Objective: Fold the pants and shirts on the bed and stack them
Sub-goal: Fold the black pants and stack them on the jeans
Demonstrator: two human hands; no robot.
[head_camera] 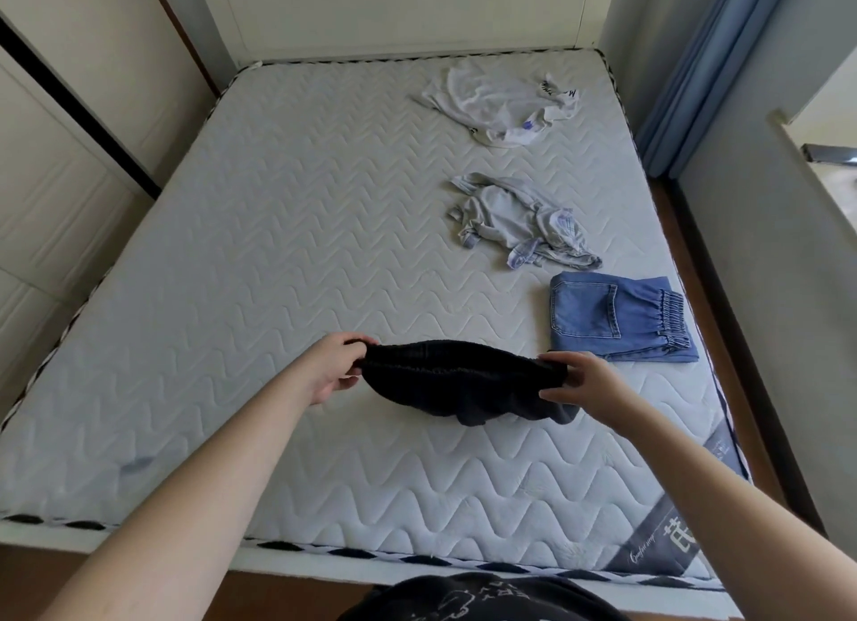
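black pants [463,384] stretched above bed [278,249]

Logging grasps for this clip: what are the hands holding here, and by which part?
Both hold the black pants by the gathered waistband: left hand at its left end, right hand at its right end.
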